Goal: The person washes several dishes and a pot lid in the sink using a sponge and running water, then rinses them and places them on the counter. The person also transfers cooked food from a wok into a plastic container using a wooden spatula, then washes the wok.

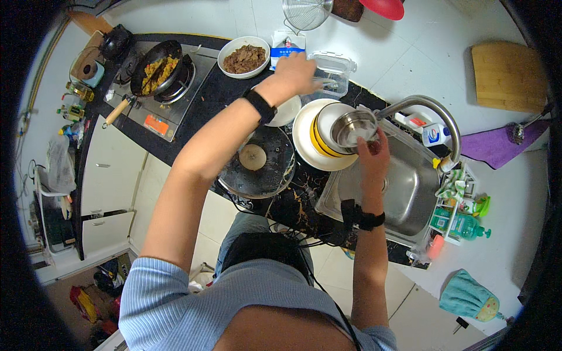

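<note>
My right hand (374, 153) grips the rim of a small stainless-steel bowl (344, 131). The bowl is tilted over a stack of white and yellow bowls (316, 138) on a white plate (304, 153), by the sink's left edge. My left hand (296, 72) is blurred and reaches across the counter. It is beside a clear plastic container (342, 87) with its lid up, just in front of a white and blue packet (287, 44) that bears writing. Whether its fingers hold anything is unclear. Under my left wrist lies a white dish (287, 112), partly covered.
A glass-lidded pan (272, 171) stands before me. At left, a wok of food (156, 70) sits on the gas stove (175, 118), near a bowl of brown meat (243, 59). The faucet (443, 118) arches over the steel sink (406, 197); soap bottles (461, 226) stand beyond.
</note>
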The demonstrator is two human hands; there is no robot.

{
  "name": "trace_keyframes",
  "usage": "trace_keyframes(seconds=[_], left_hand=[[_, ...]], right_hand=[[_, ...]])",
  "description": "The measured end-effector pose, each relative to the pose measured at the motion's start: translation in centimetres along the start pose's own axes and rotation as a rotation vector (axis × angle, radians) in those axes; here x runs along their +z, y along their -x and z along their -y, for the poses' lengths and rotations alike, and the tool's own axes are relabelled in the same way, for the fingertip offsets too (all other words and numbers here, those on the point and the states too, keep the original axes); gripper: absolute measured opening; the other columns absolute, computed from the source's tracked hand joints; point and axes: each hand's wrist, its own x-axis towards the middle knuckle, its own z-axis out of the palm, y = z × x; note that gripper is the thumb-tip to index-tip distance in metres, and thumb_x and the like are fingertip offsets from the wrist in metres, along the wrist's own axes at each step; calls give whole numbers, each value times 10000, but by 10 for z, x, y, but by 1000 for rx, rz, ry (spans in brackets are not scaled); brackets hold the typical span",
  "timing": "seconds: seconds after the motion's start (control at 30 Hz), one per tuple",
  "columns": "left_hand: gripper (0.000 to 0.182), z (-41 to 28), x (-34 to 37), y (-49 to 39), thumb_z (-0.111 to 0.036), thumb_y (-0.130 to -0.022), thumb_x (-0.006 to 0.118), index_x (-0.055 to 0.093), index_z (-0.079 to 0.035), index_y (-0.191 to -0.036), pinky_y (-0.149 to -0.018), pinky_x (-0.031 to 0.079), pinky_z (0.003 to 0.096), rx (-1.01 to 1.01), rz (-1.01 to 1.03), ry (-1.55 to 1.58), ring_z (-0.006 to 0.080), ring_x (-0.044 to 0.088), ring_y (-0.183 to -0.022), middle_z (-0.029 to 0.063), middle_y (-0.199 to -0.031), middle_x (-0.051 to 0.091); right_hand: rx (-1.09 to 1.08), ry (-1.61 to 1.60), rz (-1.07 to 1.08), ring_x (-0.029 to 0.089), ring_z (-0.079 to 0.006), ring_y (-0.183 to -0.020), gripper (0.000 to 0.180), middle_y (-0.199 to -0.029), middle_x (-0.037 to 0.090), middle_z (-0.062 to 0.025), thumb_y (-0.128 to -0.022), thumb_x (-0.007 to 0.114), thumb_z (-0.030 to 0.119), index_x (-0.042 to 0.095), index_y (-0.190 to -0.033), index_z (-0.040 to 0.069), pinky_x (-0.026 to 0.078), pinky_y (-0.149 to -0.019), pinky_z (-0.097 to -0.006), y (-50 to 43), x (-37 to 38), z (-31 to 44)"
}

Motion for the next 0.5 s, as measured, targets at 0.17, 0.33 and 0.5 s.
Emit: trace_keyframes(seconds=[0.17,0.33,0.5], left_hand=[[542,15,29,-17,-462,-728,626,571,-39,-1061,-765,494,422,-120,368,16,313,625,-895,148,-959,644],[389,11,39,-21,-301,-690,647,659,-42,-979,-777,498,405,-148,310,66,295,634,-924,150,-973,657],[287,9,51,-23,-173,-725,591,654,-13,-954,-783,497,419,-125,366,78,324,625,-929,186,-976,644]], right_hand=[[-96,354,-24,560,-133,-767,452,-880,549,-52,-762,704,230,549,-1127,12,467,-676,-274,-13,0,-22],[-42,161,-213,497,-85,-641,233,-760,536,-14,-819,629,126,584,-1022,21,414,-559,-222,-8,-29,-21],[-36,27,-231,553,-96,-624,187,-744,578,-28,-842,578,75,589,-1022,26,437,-527,-226,6,-84,-30]])
